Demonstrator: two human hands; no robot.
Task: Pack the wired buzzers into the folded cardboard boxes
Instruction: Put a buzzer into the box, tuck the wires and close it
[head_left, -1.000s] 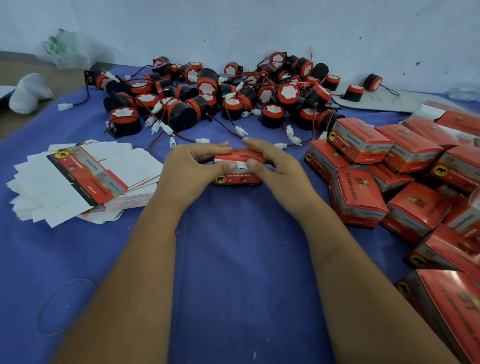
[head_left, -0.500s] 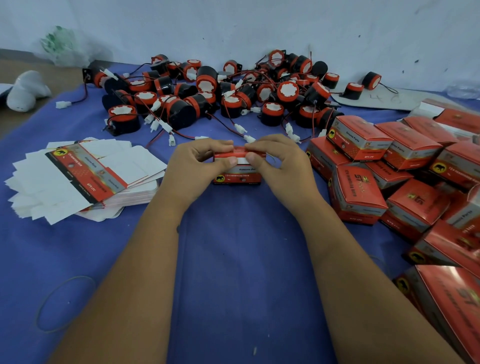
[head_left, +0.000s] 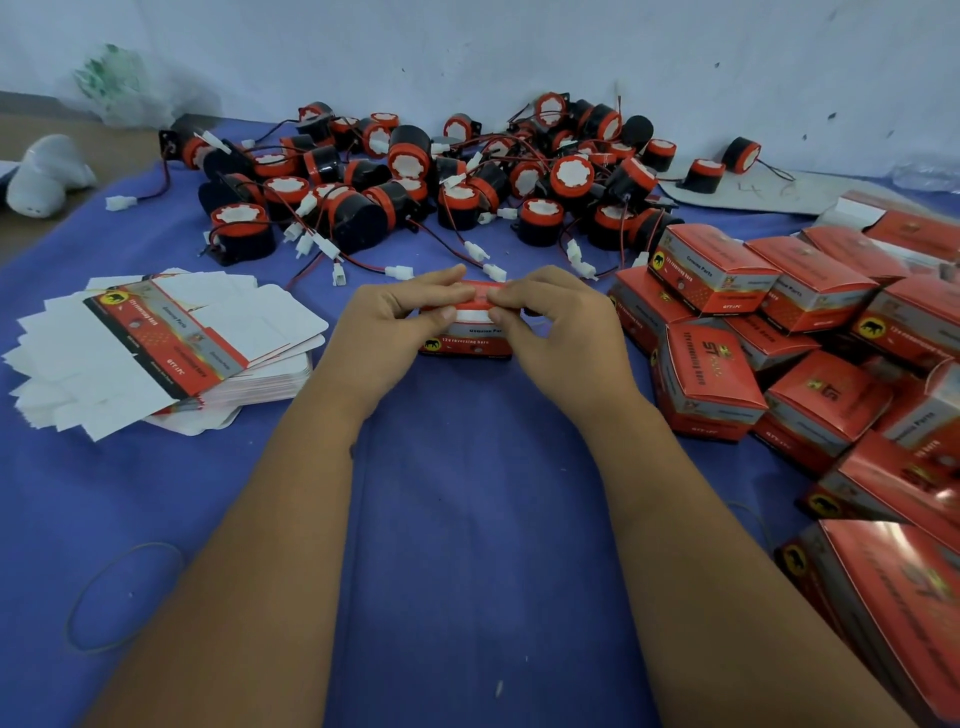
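Item, at nine o'clock on the blue cloth (head_left: 467, 519): stack of flat box blanks (head_left: 171, 353), unfolded, white flaps fanned out, printed red face up; thin card, judged light and easily creased, best lifted by an edge; item, from ten to one o'clock along the wall: heap of wired buzzers (head_left: 441, 182), black drums with red caps, thin red-and-black leads ending in white connectors, many leads crossing one another; judged rigid and fairly light in the body, the wires prone to snag, so better taken by the drum than by the lead; item, left hand (head_left: 384, 338), forearm reaching in from seven o'clock, thumb and curled fingers pinching the left end of the top flap; item, at centre, standing on the cloth between both hands: red box (head_left: 465, 340), printed side facing the wearer, top flap bent over with a white strip of card showing beneath it; judged stiff only along its folds, soft on the panels, so held at the corners; whether a buzzer is inside cannot be told; item, right hand (head_left: 561, 338), forearm from five o'clock, fingers curled over the right end of the same flap, thumb tip nearly meeting the left thumb; item, from two to five o'clock: pile of closed boxes (head_left: 779, 364), tumbled on one another, apparently packed.
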